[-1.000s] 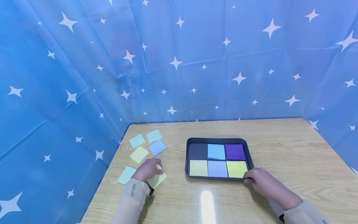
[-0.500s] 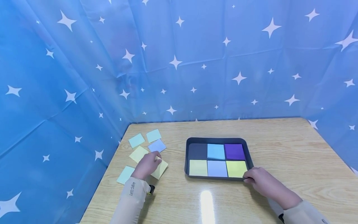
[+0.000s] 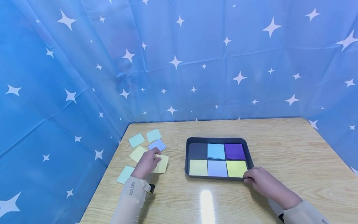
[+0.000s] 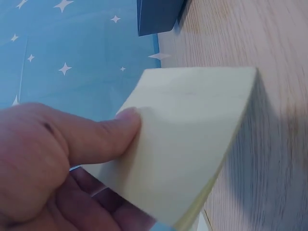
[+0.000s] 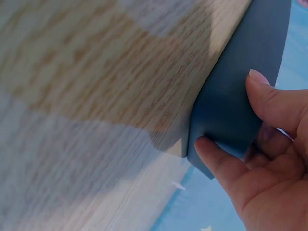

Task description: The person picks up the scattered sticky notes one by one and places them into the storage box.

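My left hand (image 3: 146,163) pinches a pale yellow sticky note (image 3: 162,165), slightly lifted at the table's left side. In the left wrist view the thumb lies on top of this sticky note (image 4: 187,130), which bends a little, with fingers beneath; a second layer shows along its lower edge. My right hand (image 3: 263,183) grips the near right corner of a black tray (image 3: 215,139). The right wrist view has thumb and fingers on the dark tray wall (image 5: 231,96). Inside the tray, pale yellow, lavender and bright yellow notes line the near row; blue and purple ones lie behind.
Left of the tray lie two mint notes (image 3: 136,140) at the back, a lavender note (image 3: 158,145), another pale yellow note (image 3: 138,153) and a mint-green note (image 3: 125,175). The tray's far left section (image 3: 197,151) shows its dark floor. A starry blue curtain (image 3: 179,77) hangs behind the table.
My left hand has moved slightly away from me, raising and turning the pale yellow sticky note. My right hand and the tray have stayed in place.
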Motion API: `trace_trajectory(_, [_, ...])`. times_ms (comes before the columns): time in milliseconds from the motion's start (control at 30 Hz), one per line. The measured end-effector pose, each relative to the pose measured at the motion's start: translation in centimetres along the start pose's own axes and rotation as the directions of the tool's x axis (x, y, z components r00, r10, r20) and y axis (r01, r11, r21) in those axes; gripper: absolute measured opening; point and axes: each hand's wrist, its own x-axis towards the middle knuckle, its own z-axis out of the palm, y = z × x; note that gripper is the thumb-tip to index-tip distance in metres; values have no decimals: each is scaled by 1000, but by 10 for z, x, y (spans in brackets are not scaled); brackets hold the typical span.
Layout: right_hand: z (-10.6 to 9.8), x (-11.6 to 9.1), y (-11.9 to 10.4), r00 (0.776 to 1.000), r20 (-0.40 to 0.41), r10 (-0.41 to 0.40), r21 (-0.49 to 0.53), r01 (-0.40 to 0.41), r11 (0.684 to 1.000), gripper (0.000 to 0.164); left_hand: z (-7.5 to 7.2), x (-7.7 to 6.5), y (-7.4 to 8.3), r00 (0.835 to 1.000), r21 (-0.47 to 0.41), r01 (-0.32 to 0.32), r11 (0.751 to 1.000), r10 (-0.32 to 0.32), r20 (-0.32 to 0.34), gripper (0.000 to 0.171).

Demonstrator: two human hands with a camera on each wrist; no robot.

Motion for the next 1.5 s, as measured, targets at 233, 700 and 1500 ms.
trace_trajectory(233, [-1,-1,0,1000,-7,0,-4,0,1000,27,1,4,5,997,9,-77,997,77,-26,17])
trace_trajectory(700, [-1,-1,-1,1000,-19,-2,3,2,1000,25,1,10,15,992,2,-127,992,127,-22,23])
trace_trajectory(1500, [-3,-1,-4,1000,-2,6,-7,-6,1000,23,13,25,50,962,-50,-275,960,274,-19,11])
